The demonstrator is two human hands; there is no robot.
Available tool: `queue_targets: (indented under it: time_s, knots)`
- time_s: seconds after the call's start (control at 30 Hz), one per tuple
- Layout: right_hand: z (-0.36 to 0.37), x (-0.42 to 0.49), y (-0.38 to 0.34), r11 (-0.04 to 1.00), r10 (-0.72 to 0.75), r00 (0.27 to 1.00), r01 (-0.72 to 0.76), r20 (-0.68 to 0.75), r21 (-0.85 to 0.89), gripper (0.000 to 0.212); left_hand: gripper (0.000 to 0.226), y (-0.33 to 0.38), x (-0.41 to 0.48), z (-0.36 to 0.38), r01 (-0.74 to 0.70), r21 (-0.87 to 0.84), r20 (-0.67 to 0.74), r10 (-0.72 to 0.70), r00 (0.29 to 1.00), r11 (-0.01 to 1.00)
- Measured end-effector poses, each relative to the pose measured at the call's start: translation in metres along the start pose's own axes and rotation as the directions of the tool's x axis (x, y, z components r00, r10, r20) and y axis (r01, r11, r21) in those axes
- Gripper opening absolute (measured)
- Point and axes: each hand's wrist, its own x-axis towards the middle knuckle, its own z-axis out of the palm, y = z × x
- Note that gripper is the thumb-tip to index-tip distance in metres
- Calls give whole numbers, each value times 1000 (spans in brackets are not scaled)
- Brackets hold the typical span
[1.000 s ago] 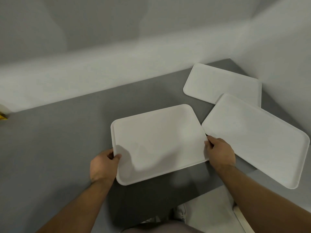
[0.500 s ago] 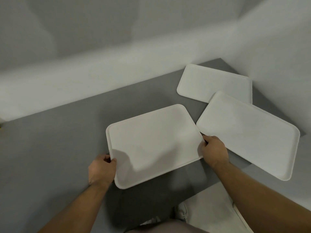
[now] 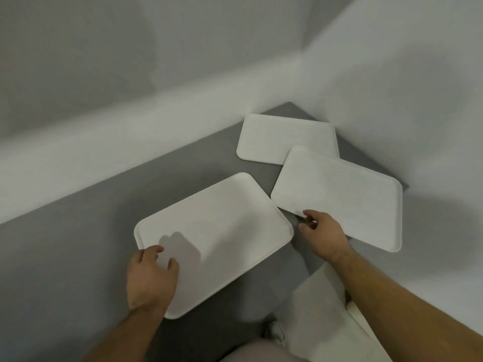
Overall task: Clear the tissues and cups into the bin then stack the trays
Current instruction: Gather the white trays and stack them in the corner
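Three empty white trays lie on the grey table (image 3: pixel 78 257). The near tray (image 3: pixel 217 236) sits slanted in front of me, and my left hand (image 3: pixel 151 278) lies over its near-left edge with thumb and forefinger on top. The right tray (image 3: pixel 342 197) rests partly on the far tray (image 3: pixel 279 137), which sits in the table's back corner. My right hand (image 3: pixel 322 235) is off the near tray and pinches the near edge of the right tray. No tissues, cups or bin are in view.
White walls (image 3: pixel 392 100) close the table in at the back and the right and meet at the corner. Below the table's front edge at the lower right is a white object (image 3: pixel 324 317). My lap is at the bottom.
My right hand has let go of the near tray's right edge and moved onto the right tray's near edge. The near tray has turned. My left hand has slid further onto it.
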Motion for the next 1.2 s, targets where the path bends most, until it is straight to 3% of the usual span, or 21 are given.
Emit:
queue_targets:
  time_s: [0.17, 0.4, 0.63, 0.8, 0.87, 1.1, 1.2]
  knots:
    - [-53, -10, 27, 995, 81, 985, -71, -151, 69, 41, 27, 68, 14, 17, -299, -81, 122, 307, 944, 951]
    - [-124, 0, 93, 951, 304, 901, -271, -309, 147, 40, 27, 175, 28, 54, -495, -134, 222, 513, 829, 859]
    - [-148, 31, 163, 879, 475, 816, -427, -330, 210, 50, 36, 226, 25, 95, -461, -110, 239, 474, 847, 880]
    - [-129, 60, 179, 720, 608, 794, -548, -7, 426, 61, 40, 235, 24, 109, -421, -81, 228, 428, 875, 904]
    - [-121, 69, 181, 669, 621, 782, -569, 62, 479, 61, 40, 235, 22, 110, -403, -77, 219, 410, 886, 912]
    - [-113, 88, 188, 706, 675, 736, -624, -51, 336, 58, 44, 236, 21, 104, -347, -58, 201, 351, 914, 936]
    - [-118, 87, 189, 742, 652, 756, -620, -59, 255, 57, 47, 234, 19, 100, -296, -64, 196, 303, 933, 953]
